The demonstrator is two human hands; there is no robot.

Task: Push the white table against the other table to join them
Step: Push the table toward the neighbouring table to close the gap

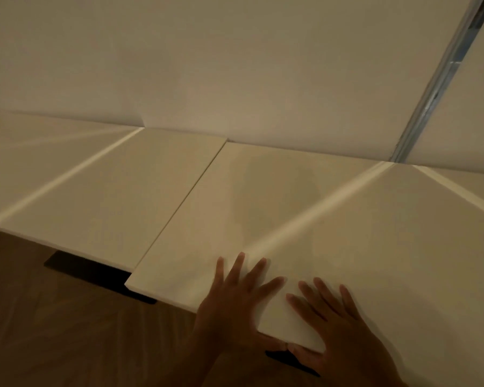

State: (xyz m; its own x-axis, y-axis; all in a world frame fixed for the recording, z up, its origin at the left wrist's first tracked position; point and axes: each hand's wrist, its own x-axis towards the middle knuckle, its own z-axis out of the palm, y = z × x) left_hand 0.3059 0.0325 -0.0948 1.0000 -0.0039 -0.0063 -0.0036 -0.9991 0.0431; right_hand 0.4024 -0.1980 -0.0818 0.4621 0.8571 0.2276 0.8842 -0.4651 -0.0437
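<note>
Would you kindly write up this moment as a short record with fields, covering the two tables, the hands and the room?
pushed table: white rectangular table, on the right
other table: matching white table, on the left
seam: thin dark line between their side edges; tops appear flush or nearly so
alignment: the right table's near edge sits closer to the camera than the left one's
left hand: fingers spread flat on the right table's near edge
right hand: flat on the same edge, thumb below the rim
backdrop: plain pale wall
floor: brown wood-look floor
</note>
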